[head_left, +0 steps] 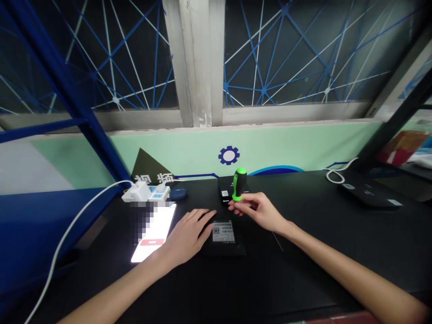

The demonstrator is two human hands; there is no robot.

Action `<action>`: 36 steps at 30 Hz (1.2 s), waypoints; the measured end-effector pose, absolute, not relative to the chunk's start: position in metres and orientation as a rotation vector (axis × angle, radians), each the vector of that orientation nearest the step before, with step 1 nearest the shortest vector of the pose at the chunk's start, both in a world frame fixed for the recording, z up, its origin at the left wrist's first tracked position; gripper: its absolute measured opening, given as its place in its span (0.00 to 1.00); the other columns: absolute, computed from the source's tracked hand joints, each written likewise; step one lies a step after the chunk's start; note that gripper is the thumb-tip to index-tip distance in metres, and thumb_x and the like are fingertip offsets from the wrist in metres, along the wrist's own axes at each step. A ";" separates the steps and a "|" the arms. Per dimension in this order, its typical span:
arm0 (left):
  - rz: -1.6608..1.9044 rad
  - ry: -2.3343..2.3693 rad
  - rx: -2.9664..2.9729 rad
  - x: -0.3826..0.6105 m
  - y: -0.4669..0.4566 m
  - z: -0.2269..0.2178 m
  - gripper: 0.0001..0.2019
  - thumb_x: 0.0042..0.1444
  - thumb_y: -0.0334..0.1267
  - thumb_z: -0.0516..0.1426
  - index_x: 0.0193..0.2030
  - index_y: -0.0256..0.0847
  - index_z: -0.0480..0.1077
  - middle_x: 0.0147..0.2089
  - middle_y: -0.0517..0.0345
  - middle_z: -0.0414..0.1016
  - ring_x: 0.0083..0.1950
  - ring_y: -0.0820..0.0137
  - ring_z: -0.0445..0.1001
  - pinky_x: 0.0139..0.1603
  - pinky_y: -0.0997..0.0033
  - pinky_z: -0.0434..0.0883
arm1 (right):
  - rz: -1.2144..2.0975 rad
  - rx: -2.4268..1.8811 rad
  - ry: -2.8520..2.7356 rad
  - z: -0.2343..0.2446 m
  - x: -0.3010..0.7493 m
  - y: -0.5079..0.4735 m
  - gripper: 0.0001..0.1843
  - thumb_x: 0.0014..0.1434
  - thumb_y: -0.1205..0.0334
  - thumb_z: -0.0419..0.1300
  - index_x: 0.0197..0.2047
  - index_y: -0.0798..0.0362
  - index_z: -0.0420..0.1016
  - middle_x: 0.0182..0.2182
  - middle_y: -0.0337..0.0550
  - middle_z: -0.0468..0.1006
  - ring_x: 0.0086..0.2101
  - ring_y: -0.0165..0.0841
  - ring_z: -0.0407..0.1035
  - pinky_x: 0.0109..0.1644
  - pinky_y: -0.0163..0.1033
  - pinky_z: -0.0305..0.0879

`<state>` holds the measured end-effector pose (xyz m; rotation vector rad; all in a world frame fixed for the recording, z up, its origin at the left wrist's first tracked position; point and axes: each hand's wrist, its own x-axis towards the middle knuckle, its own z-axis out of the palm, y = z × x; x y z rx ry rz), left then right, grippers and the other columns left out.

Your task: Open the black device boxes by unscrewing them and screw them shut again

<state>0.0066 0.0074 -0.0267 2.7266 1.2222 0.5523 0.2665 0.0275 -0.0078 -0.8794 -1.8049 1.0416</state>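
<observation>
My right hand (254, 209) is closed around the lower end of a screwdriver (240, 184) with a green and black handle. The handle points up; its shaft is hidden by the fingers or too dark to make out. My left hand (189, 231) lies palm down with fingers stretched out, their tips at the left edge of a flat black device (229, 249). That device bears a printed label (223, 232) with a square code. Just behind my right hand sits a small black box (224, 184) with white stickers, partly covered by the screwdriver and fingers.
A lit phone or tablet (157, 231) lies left of my left hand. Behind it are a power strip (159, 193) with a white plug and a dark blue rounded object (178, 194). A black device (369, 194) and white cable (334, 175) lie far right on the black table (320, 207).
</observation>
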 end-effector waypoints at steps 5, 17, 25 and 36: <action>0.545 1.237 2.739 0.007 0.008 -0.028 0.20 0.72 0.45 0.44 0.67 0.50 0.59 0.62 0.55 0.68 0.60 0.62 0.67 0.58 0.60 0.67 | 0.943 -0.967 -1.732 -0.013 0.263 0.028 0.14 0.54 0.53 0.70 0.31 0.54 0.74 0.24 0.40 0.79 0.26 0.33 0.75 0.32 0.38 0.73; 0.514 1.231 2.739 0.006 0.008 -0.026 0.20 0.73 0.44 0.43 0.68 0.48 0.58 0.62 0.54 0.67 0.60 0.61 0.66 0.59 0.58 0.66 | 0.984 -0.946 -1.780 -0.012 0.265 0.027 0.14 0.58 0.52 0.66 0.34 0.56 0.77 0.30 0.46 0.82 0.28 0.33 0.75 0.30 0.36 0.71; 0.530 1.220 2.756 0.006 0.007 -0.025 0.19 0.72 0.44 0.44 0.67 0.48 0.59 0.61 0.54 0.68 0.60 0.62 0.67 0.58 0.60 0.67 | 0.924 -0.962 -1.800 -0.009 0.263 0.024 0.13 0.58 0.54 0.66 0.35 0.57 0.77 0.27 0.44 0.81 0.27 0.32 0.74 0.32 0.37 0.72; 0.535 1.227 2.767 0.006 0.006 -0.026 0.20 0.72 0.45 0.44 0.67 0.49 0.59 0.61 0.54 0.68 0.60 0.61 0.67 0.58 0.59 0.67 | 0.869 -0.990 -1.757 -0.019 0.264 0.028 0.15 0.53 0.52 0.70 0.26 0.55 0.75 0.23 0.43 0.81 0.24 0.34 0.75 0.30 0.38 0.73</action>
